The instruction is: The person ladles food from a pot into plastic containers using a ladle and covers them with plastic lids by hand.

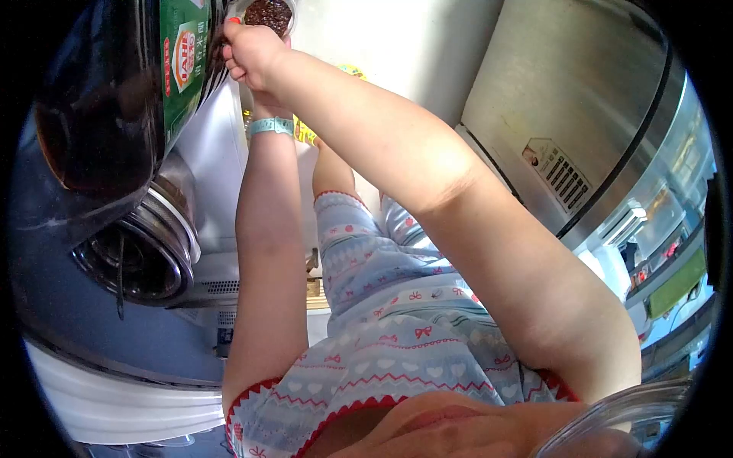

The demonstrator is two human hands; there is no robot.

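A round, clear-rimmed container (269, 14) of dark brown grainy contents is at the top edge of the head view. My left hand (287, 40) is mostly hidden behind the right one; a little of it shows against the container, which it seems to hold from below. A pale teal band (272, 126) circles the left wrist. Crossing over it, my right hand (253, 53) has its fingers curled closed beside the container. A small red bit (234, 20) shows at its thumb; what the fist holds is hidden.
A large dark bottle or jar with a green label (185, 65) stands close on the left. Below it is a shiny metal pot (141, 256) with a thin handle. A metallic appliance panel (565, 91) is on the right. Yellow packaging (305, 134) lies low beyond the arms.
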